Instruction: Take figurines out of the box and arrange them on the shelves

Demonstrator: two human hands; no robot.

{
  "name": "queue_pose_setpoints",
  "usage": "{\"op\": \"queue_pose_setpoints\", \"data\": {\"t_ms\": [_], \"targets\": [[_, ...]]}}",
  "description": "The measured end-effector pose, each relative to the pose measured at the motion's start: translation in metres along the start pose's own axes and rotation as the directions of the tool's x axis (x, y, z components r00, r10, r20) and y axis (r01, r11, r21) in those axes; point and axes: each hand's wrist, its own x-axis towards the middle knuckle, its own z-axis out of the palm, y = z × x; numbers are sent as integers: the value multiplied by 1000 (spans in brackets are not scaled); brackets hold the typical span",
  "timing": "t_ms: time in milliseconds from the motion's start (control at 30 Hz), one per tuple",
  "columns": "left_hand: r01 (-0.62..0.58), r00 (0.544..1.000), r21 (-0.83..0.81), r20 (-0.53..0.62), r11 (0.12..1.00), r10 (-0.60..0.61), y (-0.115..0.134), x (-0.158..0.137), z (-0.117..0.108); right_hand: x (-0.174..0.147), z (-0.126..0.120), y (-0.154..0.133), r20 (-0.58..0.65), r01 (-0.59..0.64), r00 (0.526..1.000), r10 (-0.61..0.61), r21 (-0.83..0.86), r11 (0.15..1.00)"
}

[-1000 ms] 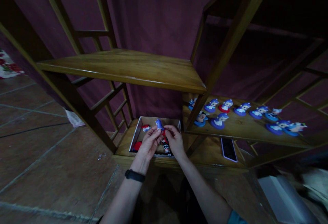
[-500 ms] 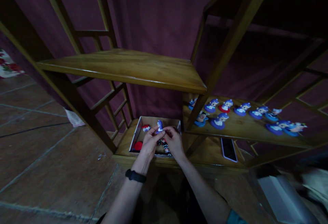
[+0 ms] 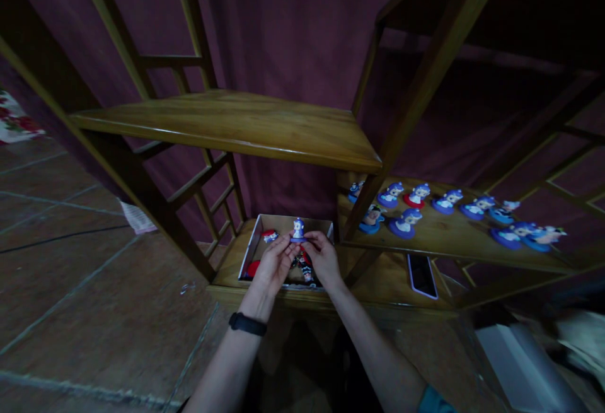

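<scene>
Between both hands, over the box, a small purple-and-white figurine (image 3: 298, 230) stands upright on its round purple base. My left hand (image 3: 274, 263) pinches the base's left edge with thumb and fingers. On the opposite edge, my right hand (image 3: 322, 258) grips it with bent fingers. Below them the shallow cardboard box (image 3: 250, 250) holds a red round piece (image 3: 253, 268), a red-and-white figurine (image 3: 270, 236) and a few dark figures (image 3: 306, 270), partly covered by my hands.
Several figurines on round bases, among them one on a red base (image 3: 416, 195), line the shelf (image 3: 454, 246) at right. A phone (image 3: 422, 275) lies on the lower board. A wooden shelf (image 3: 227, 123) juts out above the box; a post (image 3: 363, 205) rises at its right.
The figurine has been turned and now stands upright, its round base showing. My fingers have shifted to the two sides of the base.
</scene>
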Motion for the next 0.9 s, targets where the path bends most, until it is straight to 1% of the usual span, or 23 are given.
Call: {"op": "queue_pose_setpoints", "data": {"t_ms": [167,333,533,667,800,900], "targets": [[17,1000,9,16,1000,-17,1,-1,-1,1,0,3,-8,-4,1000,4,18,1000],[0,999,25,34,1000,-1,-2,0,-2,2,-1,10,-10,-2,1000,2,15,1000],[-51,999,50,-13,997,51,-4,3,-4,2,1,9,-7,24,1000,-24,-18,1000],[-56,998,70,-25,996,57,-5,3,-4,0,2,5,27,60,998,-59,-35,998],[-57,998,81,-27,995,59,-5,3,-4,-1,2,3,60,60,997,-56,-57,997],[-61,998,67,-21,996,62,-4,3,-3,-1,1,3,55,46,998,-43,-62,997]]}}
